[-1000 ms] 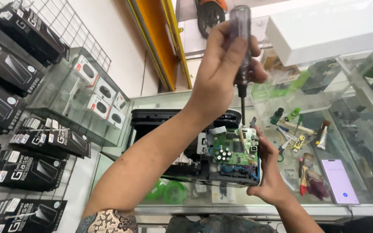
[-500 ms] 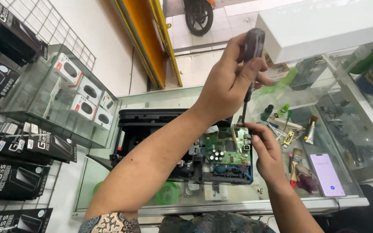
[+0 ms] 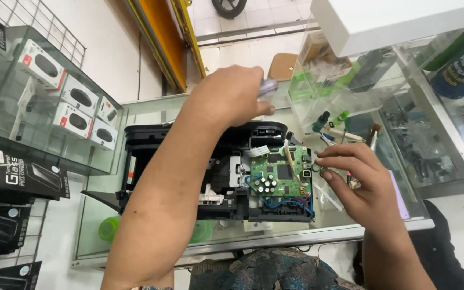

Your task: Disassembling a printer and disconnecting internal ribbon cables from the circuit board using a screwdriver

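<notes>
Opened printer on glass table, both hands at its exposed board.
Black printer (image 3: 189, 161) lies mid-table, near the front edge; green circuit board (image 3: 280, 174) faces up at its right end. Left hand (image 3: 229, 96), grip clamped on a blurred screwdriver handle (image 3: 267, 87), above the printer's rear. Right hand (image 3: 358, 182): fingertips pinched together, touching the board's right edge.

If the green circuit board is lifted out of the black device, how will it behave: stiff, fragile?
The green circuit board is probably stiff and light, being a thin flat panel. It looks fragile: small capacitors stand up from it. The blue wires and white ribbon cable would likely tether it to the black device.
</notes>
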